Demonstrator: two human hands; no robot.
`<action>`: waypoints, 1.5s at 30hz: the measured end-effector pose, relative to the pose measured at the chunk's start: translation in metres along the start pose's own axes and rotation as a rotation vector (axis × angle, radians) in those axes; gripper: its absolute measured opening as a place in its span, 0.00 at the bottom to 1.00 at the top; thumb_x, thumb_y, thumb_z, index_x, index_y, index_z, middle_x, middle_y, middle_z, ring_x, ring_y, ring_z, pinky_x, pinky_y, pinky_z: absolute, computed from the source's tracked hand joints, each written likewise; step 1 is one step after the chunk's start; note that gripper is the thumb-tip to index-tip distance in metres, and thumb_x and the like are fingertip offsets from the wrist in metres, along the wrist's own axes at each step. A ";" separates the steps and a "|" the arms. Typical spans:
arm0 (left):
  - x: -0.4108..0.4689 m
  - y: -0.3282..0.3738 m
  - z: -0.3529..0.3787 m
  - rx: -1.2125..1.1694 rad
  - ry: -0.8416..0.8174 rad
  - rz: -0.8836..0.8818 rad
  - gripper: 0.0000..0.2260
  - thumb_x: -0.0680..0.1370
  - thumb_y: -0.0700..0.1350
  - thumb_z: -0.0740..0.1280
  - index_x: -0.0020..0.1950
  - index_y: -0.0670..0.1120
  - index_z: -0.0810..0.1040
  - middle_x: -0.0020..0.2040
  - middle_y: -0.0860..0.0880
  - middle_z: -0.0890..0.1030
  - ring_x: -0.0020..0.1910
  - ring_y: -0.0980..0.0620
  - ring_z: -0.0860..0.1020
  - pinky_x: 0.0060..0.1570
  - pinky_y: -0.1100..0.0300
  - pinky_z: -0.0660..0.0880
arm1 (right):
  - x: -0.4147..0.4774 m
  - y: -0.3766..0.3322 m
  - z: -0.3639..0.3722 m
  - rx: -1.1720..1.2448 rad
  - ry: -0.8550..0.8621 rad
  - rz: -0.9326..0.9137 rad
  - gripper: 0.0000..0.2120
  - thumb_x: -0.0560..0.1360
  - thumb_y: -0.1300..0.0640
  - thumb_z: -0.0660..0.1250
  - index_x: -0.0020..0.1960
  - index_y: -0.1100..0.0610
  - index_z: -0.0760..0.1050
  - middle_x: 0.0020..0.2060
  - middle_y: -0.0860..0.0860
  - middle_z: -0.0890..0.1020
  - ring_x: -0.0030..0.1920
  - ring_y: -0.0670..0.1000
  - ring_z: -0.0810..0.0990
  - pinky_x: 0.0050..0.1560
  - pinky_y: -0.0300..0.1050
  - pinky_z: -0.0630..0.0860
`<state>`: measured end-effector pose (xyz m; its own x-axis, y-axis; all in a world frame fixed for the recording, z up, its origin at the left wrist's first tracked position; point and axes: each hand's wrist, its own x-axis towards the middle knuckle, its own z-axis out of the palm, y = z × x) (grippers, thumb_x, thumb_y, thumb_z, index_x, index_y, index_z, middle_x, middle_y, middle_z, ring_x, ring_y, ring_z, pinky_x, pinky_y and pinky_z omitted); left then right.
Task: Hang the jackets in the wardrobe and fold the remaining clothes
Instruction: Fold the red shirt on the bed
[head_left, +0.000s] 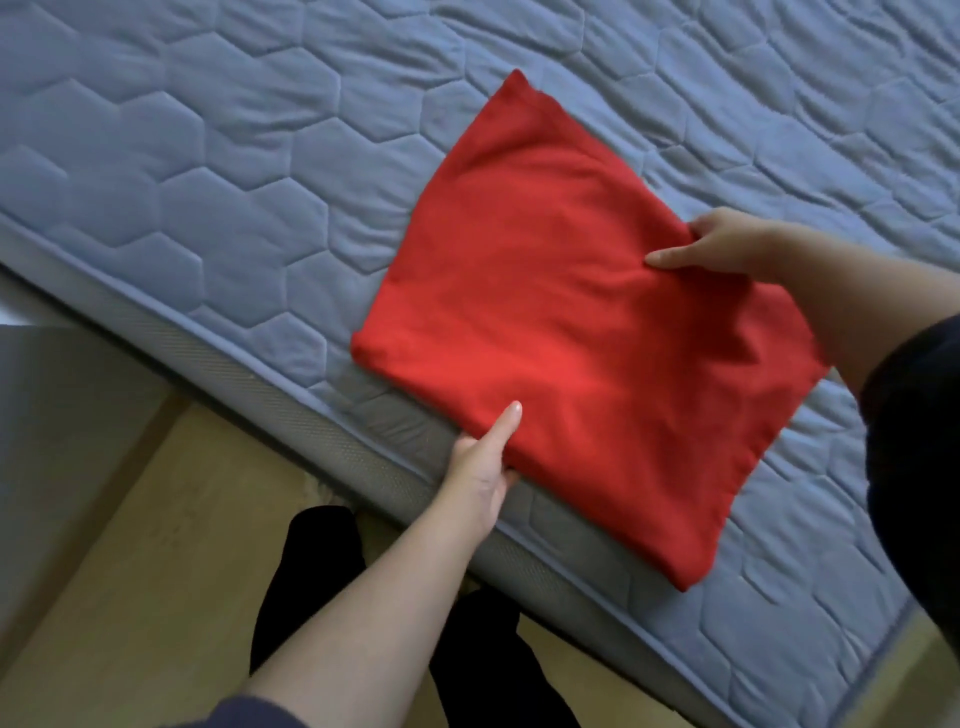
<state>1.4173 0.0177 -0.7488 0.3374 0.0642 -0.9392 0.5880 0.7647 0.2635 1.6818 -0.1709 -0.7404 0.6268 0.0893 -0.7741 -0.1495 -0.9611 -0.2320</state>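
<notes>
**A:** Where is the red garment (571, 322) lying?

**B:** It is lying flat on the quilted mattress (208, 182) as a folded rectangle. 1 side is running along the mattress's near edge, and 1 corner is reaching just over that edge, above the wooden floor (156, 519).

**A:** What are the 2 hands doing?

**B:** The left hand (480, 467) is pinching the garment's near side at the mattress edge, with the thumb lying on top and the fingers tucked beneath. The right hand (727, 249) is gripping the opposite side, farther in from the edge, with the thumb pressing on top and the fingers curling around the cloth. Neither hand is hanging loose.

**A:** So which step is going on?

**B:** Folding, I am judging, not hanging. This looks like 1 of the remaining clothes, and it is looking already partly folded.

**A:** What is the next move asking for?

**B:** Probably 1 more fold, or lifting the bundle away. Either way, both grips are needing to move together so the layers are not sliding apart. The overhanging corner is needing support too, because soft cloth sags and the stack could be slipping toward the floor.
</notes>
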 end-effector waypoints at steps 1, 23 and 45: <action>-0.002 -0.004 0.004 -0.022 0.023 -0.011 0.14 0.75 0.40 0.69 0.60 0.43 0.76 0.53 0.44 0.83 0.50 0.49 0.82 0.49 0.54 0.79 | -0.002 0.005 -0.001 0.118 -0.027 0.010 0.15 0.70 0.43 0.72 0.43 0.55 0.76 0.39 0.50 0.79 0.35 0.50 0.78 0.36 0.43 0.75; -0.127 0.302 0.240 0.945 -0.339 0.615 0.06 0.79 0.50 0.64 0.49 0.48 0.77 0.44 0.53 0.80 0.36 0.62 0.80 0.38 0.66 0.77 | -0.219 0.043 -0.147 1.098 0.209 0.008 0.11 0.67 0.50 0.69 0.48 0.50 0.79 0.40 0.39 0.83 0.47 0.42 0.78 0.57 0.49 0.65; 0.038 0.172 0.136 1.426 -0.207 0.513 0.11 0.76 0.48 0.69 0.55 0.43 0.77 0.50 0.47 0.80 0.47 0.51 0.78 0.49 0.57 0.76 | -0.132 0.084 0.111 1.310 0.369 0.487 0.10 0.73 0.55 0.72 0.51 0.55 0.74 0.38 0.50 0.79 0.33 0.45 0.74 0.33 0.39 0.69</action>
<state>1.6312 0.0647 -0.7092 0.7409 -0.0590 -0.6690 0.5334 -0.5537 0.6395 1.5019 -0.2344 -0.7226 0.4381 -0.4372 -0.7854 -0.8549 0.0674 -0.5144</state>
